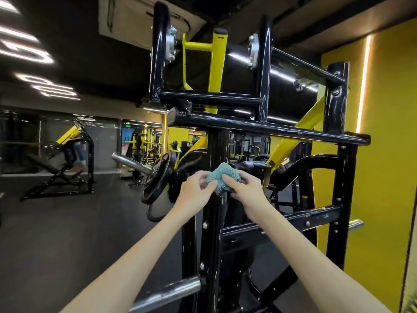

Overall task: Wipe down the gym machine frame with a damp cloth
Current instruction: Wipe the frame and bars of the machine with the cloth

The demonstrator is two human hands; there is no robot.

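A bunched light-blue cloth [222,176] is held in front of the black upright post [217,145] of the gym machine frame. My left hand [196,193] pinches the cloth's left side with fingers curled. My right hand [244,188] grips its right side, thumb on top. Both hands are at mid-height of the post, below the black crossbar [270,127]. I cannot tell whether the cloth touches the post.
A black weight plate [158,177] sits on a steel sleeve [130,163] left of the post. Another steel peg [167,292] juts out low left. Yellow lever arms [217,62] rise above. A yellow wall [388,154] is at right; another machine [67,163] stands far left.
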